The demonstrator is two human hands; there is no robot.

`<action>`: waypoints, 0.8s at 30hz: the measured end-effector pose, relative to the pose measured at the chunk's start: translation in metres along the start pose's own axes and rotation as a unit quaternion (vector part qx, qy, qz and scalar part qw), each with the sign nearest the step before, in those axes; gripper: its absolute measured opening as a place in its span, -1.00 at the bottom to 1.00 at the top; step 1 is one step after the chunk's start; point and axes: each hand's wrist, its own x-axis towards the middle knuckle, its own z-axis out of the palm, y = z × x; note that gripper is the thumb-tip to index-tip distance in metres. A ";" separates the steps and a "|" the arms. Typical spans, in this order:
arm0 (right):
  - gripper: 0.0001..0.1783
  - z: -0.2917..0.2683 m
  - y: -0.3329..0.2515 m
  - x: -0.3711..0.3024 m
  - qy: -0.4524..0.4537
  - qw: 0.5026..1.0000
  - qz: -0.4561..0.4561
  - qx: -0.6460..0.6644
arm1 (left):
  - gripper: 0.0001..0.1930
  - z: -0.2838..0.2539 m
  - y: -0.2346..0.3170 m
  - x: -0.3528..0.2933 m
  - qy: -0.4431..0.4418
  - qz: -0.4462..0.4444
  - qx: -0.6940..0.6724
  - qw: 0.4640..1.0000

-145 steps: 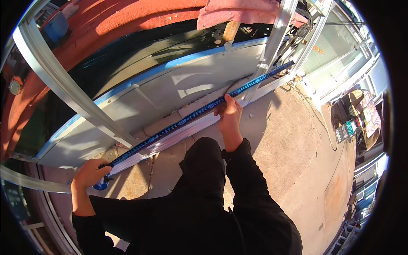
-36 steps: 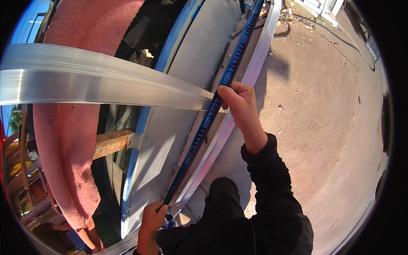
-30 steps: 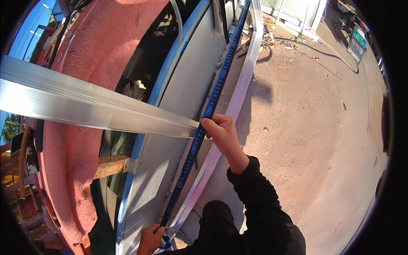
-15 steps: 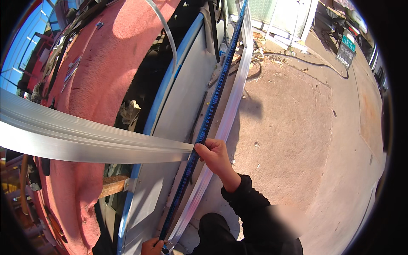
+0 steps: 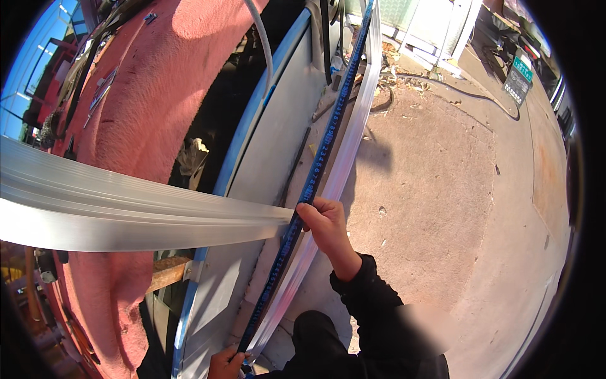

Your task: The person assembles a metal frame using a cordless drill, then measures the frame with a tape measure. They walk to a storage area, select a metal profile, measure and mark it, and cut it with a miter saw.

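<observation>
A blue tape measure (image 5: 320,155) is stretched from near my body to the far top of the view, with printed marks along its blade. It runs alongside a long silver metal profile (image 5: 349,148). My right hand (image 5: 327,228) is closed on the blade partway along, thumb on top. Just left of that thumb is the end of a wide ribbed aluminium bar (image 5: 126,211), which crosses in from the left edge. At the bottom, my left hand (image 5: 225,364) is closed around the near end of the tape, partly cut off by the frame.
On the left, pink fleecy cloth (image 5: 142,107) drapes over a support beside a blue-edged grey panel (image 5: 252,170). A dark cable (image 5: 467,90) lies on the concrete floor (image 5: 423,183) among dry leaves. A grey and green box-shaped object (image 5: 519,79) is at far right.
The view has shifted slightly. My right hand has moved a little away from me along the tape, and the left hand keeps its hold at the near end.
</observation>
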 end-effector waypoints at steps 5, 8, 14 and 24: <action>-0.77 0.001 0.002 0.002 0.018 1.000 0.010 -0.021 | -0.72 -0.001 -0.007 0.003 -0.025 0.002 -0.078 0.997; -0.76 -0.001 0.004 0.002 0.012 0.999 -0.024 -0.031 | -0.73 -0.001 -0.016 0.005 -0.016 0.027 -0.050 0.998; -0.81 -0.005 0.008 0.004 0.002 1.000 -0.010 -0.019 | -0.75 0.000 -0.019 0.007 -0.015 0.016 -0.075 0.997; -0.79 -0.006 0.008 0.006 -0.010 1.000 -0.017 -0.003 | -0.75 -0.002 -0.019 0.006 -0.025 -0.003 -0.088 0.996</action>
